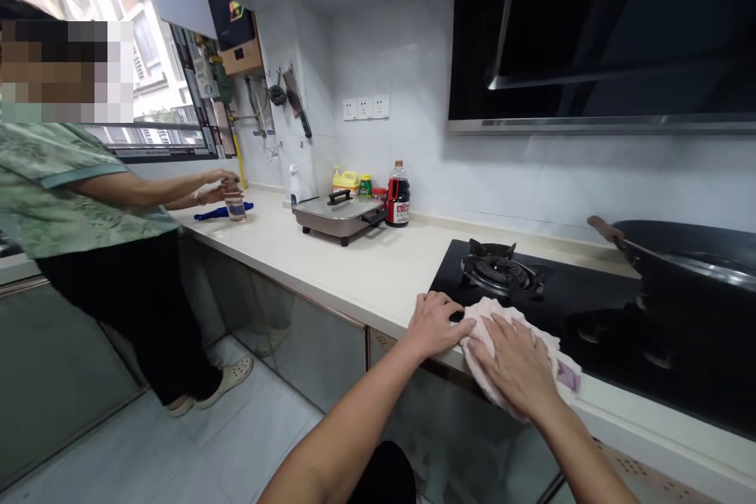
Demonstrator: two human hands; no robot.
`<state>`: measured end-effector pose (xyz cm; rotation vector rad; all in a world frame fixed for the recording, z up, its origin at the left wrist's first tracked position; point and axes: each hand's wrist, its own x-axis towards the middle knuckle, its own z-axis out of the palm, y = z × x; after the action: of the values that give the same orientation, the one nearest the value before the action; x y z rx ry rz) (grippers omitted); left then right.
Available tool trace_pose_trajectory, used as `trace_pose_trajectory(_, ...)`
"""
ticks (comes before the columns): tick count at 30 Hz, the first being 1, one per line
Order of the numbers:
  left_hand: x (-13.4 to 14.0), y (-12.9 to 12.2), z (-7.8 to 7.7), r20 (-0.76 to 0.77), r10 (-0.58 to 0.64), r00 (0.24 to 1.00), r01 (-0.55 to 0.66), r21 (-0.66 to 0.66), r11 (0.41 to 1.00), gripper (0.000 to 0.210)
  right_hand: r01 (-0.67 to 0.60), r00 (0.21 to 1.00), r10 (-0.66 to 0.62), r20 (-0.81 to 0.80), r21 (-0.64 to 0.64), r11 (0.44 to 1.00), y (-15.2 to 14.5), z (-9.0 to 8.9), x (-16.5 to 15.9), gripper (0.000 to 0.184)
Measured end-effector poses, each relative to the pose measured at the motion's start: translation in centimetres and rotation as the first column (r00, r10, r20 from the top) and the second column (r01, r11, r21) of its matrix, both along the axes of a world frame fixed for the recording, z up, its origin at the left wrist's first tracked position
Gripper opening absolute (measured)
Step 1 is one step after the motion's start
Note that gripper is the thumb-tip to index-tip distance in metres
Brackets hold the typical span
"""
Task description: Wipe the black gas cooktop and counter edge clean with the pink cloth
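Note:
A pale pink cloth [487,316] lies bunched over the front edge of the black gas stove [555,291] and hangs down over the counter's edge. My right hand [516,366] presses on it from above, fingers bent over the fabric and holding it. Beside it, my left hand [434,323] rests at the stove's front left corner with fingers apart and nothing in them; its thumb reaches the cloth. The near burner [502,268] sits just beyond both hands. A large wok [685,252] with a wooden handle stands on the stove's right side.
A lidded electric pan [339,216] and a dark sauce bottle [398,195] stand on the white counter [331,272]. At the left, another person [88,197] handles a clear cup [235,205] near a blue cloth [213,213]. The range hood [591,126] hangs above the stove.

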<state>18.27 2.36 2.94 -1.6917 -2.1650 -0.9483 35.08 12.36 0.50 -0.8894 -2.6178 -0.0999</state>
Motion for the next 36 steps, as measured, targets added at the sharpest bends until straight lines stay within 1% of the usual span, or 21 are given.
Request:
trace_pose_trajectory(4, 0.2, 0.3, 0.1, -0.034, 0.018, 0.999, -0.019, -0.02, 1.0, 0.035, -0.058, 0.998, 0.06, 0.03, -0.077, 0.995, 1.1, 0.4, 0.1, 0.065)
trace_pose_trajectory(6, 0.2, 0.4, 0.0, -0.042, 0.023, 0.999, -0.024, -0.029, 0.999, 0.035, -0.084, 0.996, 0.085, 0.014, -0.09, 0.992, 1.5, 0.6, 0.2, 0.061)
trace_pose_trajectory(8, 0.0, 0.4, -0.1, -0.048, 0.021, 0.999, -0.023, -0.034, 0.999, 0.036, -0.075, 0.997, 0.073, -0.032, -0.074, 0.994, 1.7, 0.5, 0.6, 0.059)
trace_pose_trajectory(10, -0.2, 0.5, -0.2, -0.05, 0.016, 0.999, -0.018, -0.036, 0.999, 0.037, -0.034, 0.994, 0.03, -0.108, -0.032, 0.999, 1.7, 0.0, 1.3, 0.057)
trace_pose_trajectory(12, -0.5, 0.5, -0.2, -0.052, 0.008, 0.999, -0.01, -0.035, 0.999, 0.039, -0.011, 0.984, 0.013, -0.179, 0.015, 1.0, 1.6, -1.0, 2.3, 0.055)
trace_pose_trajectory(14, -0.7, 0.4, -0.1, -0.054, -0.003, 0.999, 0.002, -0.025, 1.0, 0.044, -0.02, 0.981, 0.031, -0.194, 0.057, 0.998, 1.4, -2.1, 3.2, 0.053)
trace_pose_trajectory(16, -0.6, 0.4, -0.2, -0.063, -0.021, 0.998, 0.021, -0.002, 1.0, 0.051, -0.036, 0.986, 0.048, -0.162, 0.081, 0.996, 1.3, -3.0, 3.8, 0.054)
trace_pose_trajectory(18, -0.1, 0.3, -0.3, -0.088, -0.068, 0.994, 0.07, 0.017, 0.997, 0.062, -0.034, 0.99, 0.042, -0.137, 0.06, 0.998, 1.3, -3.5, 3.9, 0.057)
trace_pose_trajectory(20, 0.7, 0.3, -0.4, -0.135, -0.161, 0.978, 0.164, 0.009, 0.986, 0.071, -0.026, 0.988, 0.024, -0.152, -0.017, 1.0, 1.8, -3.6, 3.6, 0.061)
trace_pose_trajectory(21, 1.2, 0.4, -0.5, -0.164, -0.221, 0.962, 0.222, -0.011, 0.975, 0.075, -0.044, 0.983, 0.03, -0.18, -0.071, 0.997, 2.2, -3.5, 3.5, 0.064)
trace_pose_trajectory(23, 2.1, 0.7, -0.6, -0.211, -0.329, 0.92, 0.317, -0.089, 0.944, 0.079, -0.123, 0.956, 0.068, -0.286, -0.179, 0.976, 3.3, -3.2, 3.8, 0.07)
trace_pose_trajectory(25, 2.8, 1.2, -0.5, -0.212, -0.378, 0.901, 0.341, -0.191, 0.921, 0.084, -0.167, 0.905, 0.06, -0.422, -0.221, 0.961, 4.6, -3.3, 5.1, 0.071)
trace_pose_trajectory(26, 3.1, 1.6, -0.4, -0.197, -0.374, 0.906, 0.327, -0.235, 0.915, 0.089, -0.14, 0.883, 0.025, -0.468, -0.212, 0.967, 5.3, -3.5, 6.2, 0.069)
trace_pose_trajectory(27, 3.4, 1.9, -0.2, -0.181, -0.36, 0.915, 0.306, -0.267, 0.914, 0.093, -0.071, 0.871, -0.032, -0.491, -0.191, 0.979, 5.8, -3.8, 7.4, 0.068)
trace_pose_trajectory(28, 3.8, 2.3, -0.2, -0.174, -0.345, 0.922, 0.288, -0.287, 0.914, 0.098, 0.024, 0.864, -0.1, -0.493, -0.158, 0.987, 6.3, -4.3, 8.8, 0.066)
trace_pose_trajectory(30, 4.7, 3.1, -0.2, -0.2, -0.341, 0.919, 0.274, -0.298, 0.914, 0.106, 0.202, 0.868, -0.209, -0.451, -0.064, 0.977, 6.9, -5.5, 11.6, 0.064)
trace_pose_trajectory(31, 5.2, 3.6, -0.2, -0.23, -0.349, 0.909, 0.276, -0.296, 0.914, 0.108, 0.257, 0.878, -0.237, -0.416, -0.008, 0.966, 7.0, -6.1, 12.9, 0.061)
trace_pose_trajectory(32, 5.8, 4.1, -0.4, -0.26, -0.36, 0.896, 0.28, -0.299, 0.912, 0.107, 0.289, 0.89, -0.251, -0.379, 0.046, 0.956, 7.1, -6.7, 13.9, 0.059)
trace_pose_trajectory(34, 7.2, 5.0, -1.0, -0.291, -0.361, 0.886, 0.264, -0.323, 0.909, 0.105, 0.308, 0.918, -0.261, -0.298, 0.124, 0.943, 7.0, -7.4, 15.2, 0.055)
trace_pose_trajectory(36, 8.5, 5.6, -1.6, -0.286, -0.316, 0.905, 0.206, -0.354, 0.912, 0.103, 0.315, 0.933, -0.278, -0.23, 0.143, 0.938, 6.9, -7.5, 15.6, 0.055)
